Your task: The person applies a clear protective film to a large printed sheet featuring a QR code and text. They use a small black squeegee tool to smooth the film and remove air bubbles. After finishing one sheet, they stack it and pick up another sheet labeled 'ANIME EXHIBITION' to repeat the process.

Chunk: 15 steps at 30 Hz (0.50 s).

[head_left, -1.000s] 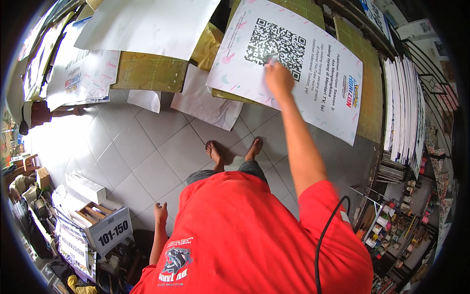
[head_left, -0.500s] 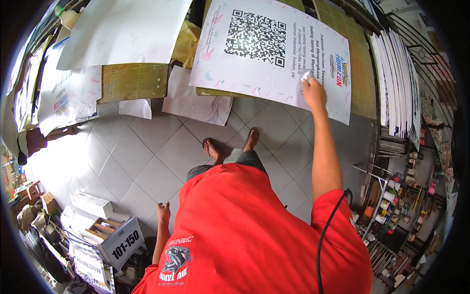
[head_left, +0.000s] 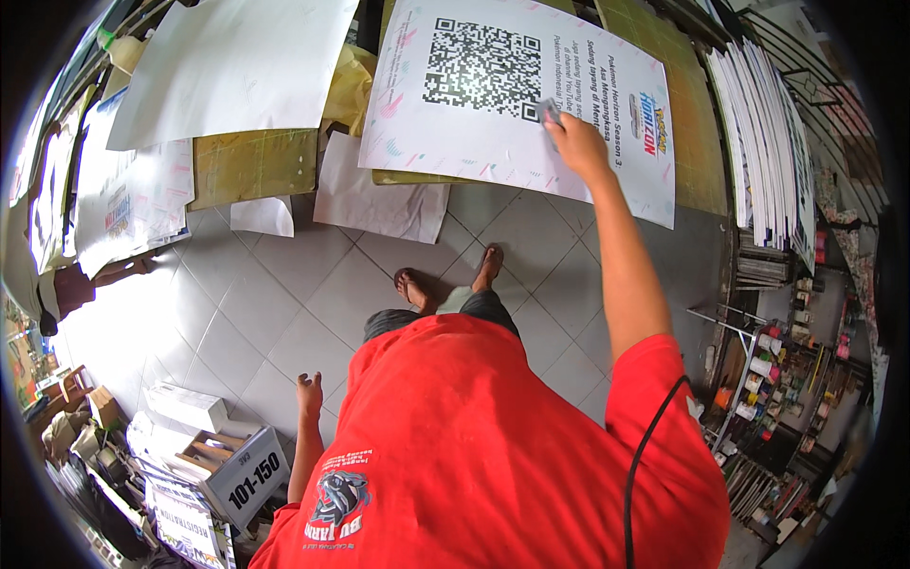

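Observation:
My right hand (head_left: 580, 144) is closed round a small grey-white thing, pressed to a large printed sheet (head_left: 493, 159) near the lower corner of its black square code. The fingers partly cover that thing, and its kind is unclear. Pale pink and teal marks decorate the white sheet, along with dark lines of text and a colourful logo. It lies over a green cutting mat (head_left: 692, 180) on the table, its near edge jutting past the mat. Well away from the table, my left hand (head_left: 309, 393) hangs low at my side with its fingers loosely apart, holding nothing.
A blank white sheet (head_left: 227, 71) overhangs the table at left, above more printed sheets (head_left: 142, 194). Stacked boards (head_left: 758, 142) stand at right. Loose paper (head_left: 379, 190) hangs below the table edge. A numbered box (head_left: 242, 474) and clutter sit lower left; a metal rack (head_left: 749, 379) lower right.
My right hand has slid left and away from me across the printed sheet, from the text to the corner of the code. My left hand still hangs at my side.

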Tool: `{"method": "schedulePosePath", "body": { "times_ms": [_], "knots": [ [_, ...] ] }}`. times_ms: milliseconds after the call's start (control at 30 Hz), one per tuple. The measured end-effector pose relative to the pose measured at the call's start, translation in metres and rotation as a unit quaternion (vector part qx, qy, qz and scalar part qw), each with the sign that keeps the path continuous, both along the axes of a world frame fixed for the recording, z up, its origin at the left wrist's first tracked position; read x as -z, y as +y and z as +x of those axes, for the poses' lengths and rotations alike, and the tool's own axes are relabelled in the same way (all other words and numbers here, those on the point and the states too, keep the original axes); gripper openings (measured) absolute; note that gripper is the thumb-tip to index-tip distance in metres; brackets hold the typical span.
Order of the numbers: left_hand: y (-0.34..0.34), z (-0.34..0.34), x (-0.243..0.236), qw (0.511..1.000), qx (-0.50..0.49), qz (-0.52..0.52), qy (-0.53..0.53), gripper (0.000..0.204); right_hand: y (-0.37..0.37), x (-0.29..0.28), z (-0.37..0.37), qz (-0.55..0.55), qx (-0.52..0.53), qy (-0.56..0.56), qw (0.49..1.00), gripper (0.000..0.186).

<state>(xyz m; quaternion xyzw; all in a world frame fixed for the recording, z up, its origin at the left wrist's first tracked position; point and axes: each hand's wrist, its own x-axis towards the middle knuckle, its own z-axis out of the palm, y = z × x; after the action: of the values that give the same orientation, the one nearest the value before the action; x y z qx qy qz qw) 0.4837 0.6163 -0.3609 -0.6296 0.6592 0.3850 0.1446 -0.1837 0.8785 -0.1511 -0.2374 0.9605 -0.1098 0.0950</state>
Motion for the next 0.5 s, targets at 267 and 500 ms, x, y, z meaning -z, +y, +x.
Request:
{"method": "schedulePosePath", "body": {
  "times_ms": [267,500],
  "knots": [
    [0.021,0.025,0.007,0.998,0.002,0.005,-0.063,0.058,-0.044,0.010,0.074,-0.018,-0.094,0.030,0.995,0.035],
    [0.019,0.016,0.009,0.999,-0.035,0.010,-0.018,0.059,-0.008,0.001,0.018,-0.014,-0.070,0.023,0.997,0.035]
  ]
}}
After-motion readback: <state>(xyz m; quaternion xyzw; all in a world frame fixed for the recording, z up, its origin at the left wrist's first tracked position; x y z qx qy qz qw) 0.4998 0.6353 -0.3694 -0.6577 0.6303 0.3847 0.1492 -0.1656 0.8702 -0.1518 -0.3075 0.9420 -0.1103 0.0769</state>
